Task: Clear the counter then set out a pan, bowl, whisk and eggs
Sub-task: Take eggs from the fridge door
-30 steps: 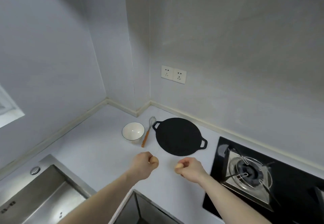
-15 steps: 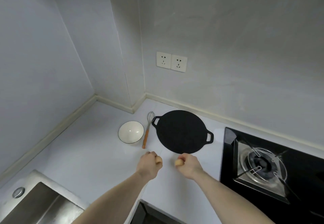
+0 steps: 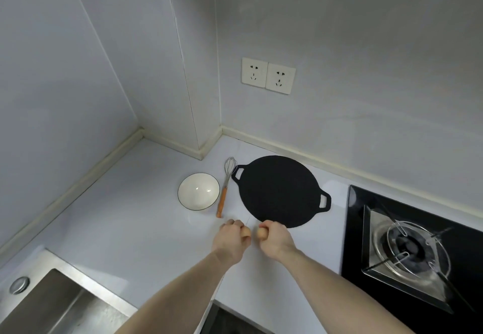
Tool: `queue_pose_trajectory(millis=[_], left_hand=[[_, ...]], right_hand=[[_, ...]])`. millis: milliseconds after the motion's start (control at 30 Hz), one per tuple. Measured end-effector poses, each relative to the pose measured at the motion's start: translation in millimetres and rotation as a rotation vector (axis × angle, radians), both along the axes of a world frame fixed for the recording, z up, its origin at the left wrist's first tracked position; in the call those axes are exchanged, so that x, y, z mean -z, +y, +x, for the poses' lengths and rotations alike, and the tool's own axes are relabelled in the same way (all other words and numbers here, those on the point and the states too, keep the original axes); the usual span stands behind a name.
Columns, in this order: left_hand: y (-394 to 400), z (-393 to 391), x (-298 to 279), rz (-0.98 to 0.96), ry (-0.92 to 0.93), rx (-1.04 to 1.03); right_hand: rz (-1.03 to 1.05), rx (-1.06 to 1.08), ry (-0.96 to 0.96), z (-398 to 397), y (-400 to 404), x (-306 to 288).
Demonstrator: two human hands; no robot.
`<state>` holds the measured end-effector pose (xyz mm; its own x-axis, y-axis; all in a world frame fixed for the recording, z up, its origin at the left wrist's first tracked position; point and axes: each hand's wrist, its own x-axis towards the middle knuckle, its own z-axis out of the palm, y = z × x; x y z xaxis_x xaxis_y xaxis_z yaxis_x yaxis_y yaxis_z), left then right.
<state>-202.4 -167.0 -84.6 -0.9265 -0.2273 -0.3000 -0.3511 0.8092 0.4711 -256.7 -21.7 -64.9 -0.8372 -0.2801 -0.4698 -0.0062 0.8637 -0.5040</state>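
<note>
I have an egg in each hand. My left hand [image 3: 231,239] curls round the left egg [image 3: 245,233], and my right hand [image 3: 274,238] curls round the right egg [image 3: 262,232]; only the inner end of each egg shows past my fingers. Both hands hang low over the counter [image 3: 130,229], just in front of the pan [image 3: 279,190], with the two eggs close together but not touching.

The pan lies flat near the wall. The whisk [image 3: 226,187] lies just left of the pan, wires toward the wall, and the bowl [image 3: 198,191] stands upright left of the whisk. So the eggs look like the last things to set out.

To do this well, I would lower both eggs until they meet the counter before loosening my fingers, not drop them. The bare patch in front of the pan, clear of the whisk handle, seems the right spot. Eggs roll, so I would lay each on its side, let it settle under my fingertips, then lift away straight up. I would keep them well back from the counter's front edge, and away from the hob [image 3: 418,255] right of the pan. Setting them apart should stop them knocking together.
</note>
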Motion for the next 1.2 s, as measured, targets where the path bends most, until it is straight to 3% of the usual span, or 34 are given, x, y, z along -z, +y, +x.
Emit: queue_pose_trajectory(millis=[1200], left_hand=[[-14,-12,10,0.066,-0.043,-0.033]], right_hand=[[0.066,0.000,0.092,3,-1,16]])
